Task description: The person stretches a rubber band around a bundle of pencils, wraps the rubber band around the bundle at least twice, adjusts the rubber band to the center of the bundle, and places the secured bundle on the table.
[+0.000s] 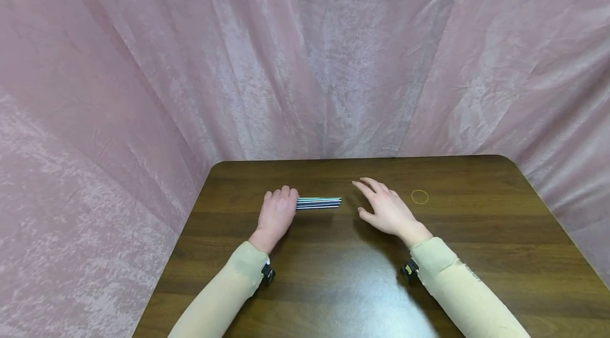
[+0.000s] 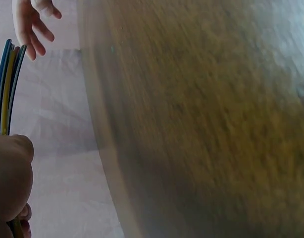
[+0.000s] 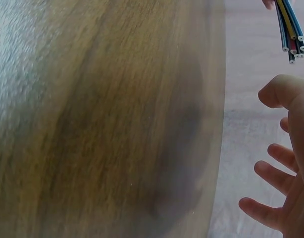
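step: I judge bundling start | left hand (image 1: 276,216) fingers clamped on bundle of colored sticks (image 1: 318,203) just above tabletop (image 1: 333,274) | right hand (image 1: 388,211) fingers apart, empty | next: I'd fetch rubber band (image 1: 420,197) nearby

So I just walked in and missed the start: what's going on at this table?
A person sits at a dark wooden table with pink cloth hung around it. Their left hand grips a bundle of thin coloured sticks, perhaps pencils, held level above the tabletop and pointing toward the right hand. The right hand is open with fingers spread, close to the bundle's free end but not touching it. A small rubber band lies on the table beyond the right hand.
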Demonstrator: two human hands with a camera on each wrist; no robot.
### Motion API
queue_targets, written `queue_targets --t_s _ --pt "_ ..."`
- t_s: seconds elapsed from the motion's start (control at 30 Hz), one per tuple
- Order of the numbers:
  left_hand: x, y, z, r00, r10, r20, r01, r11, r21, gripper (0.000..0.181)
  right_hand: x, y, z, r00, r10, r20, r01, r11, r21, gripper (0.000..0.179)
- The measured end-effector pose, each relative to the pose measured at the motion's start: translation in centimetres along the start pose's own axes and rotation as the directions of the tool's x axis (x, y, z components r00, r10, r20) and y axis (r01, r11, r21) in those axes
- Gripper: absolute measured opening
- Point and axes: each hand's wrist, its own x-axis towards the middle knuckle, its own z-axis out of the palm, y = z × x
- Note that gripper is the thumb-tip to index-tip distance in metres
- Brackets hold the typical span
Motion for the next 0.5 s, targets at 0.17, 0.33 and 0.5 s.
queue_targets --t_s 0.17,0.33,0.5 --pt "-0.11 -0.2 0.01 1.0 -0.018 0.006 0.018 1.0 -0.001 0.026 -0.11 0.22 -0.13 1.0 0.0 0.0 0.0 1.0 -0.014 0.071" --pt "-0.31 -0.3 0.31 1.0 -0.019 0.021 0.019 1.0 0.005 0.027 -0.27 0.46 -0.14 1.0 0.001 -0.003 -0.001 1.0 -0.019 0.071" --pt "-0.44 -0.31 0.54 0.999 -0.01 0.045 0.01 1.0 0.005 0.028 -0.44 0.62 -0.19 1.0 0.0 0.001 0.0 1.0 -0.022 0.07"
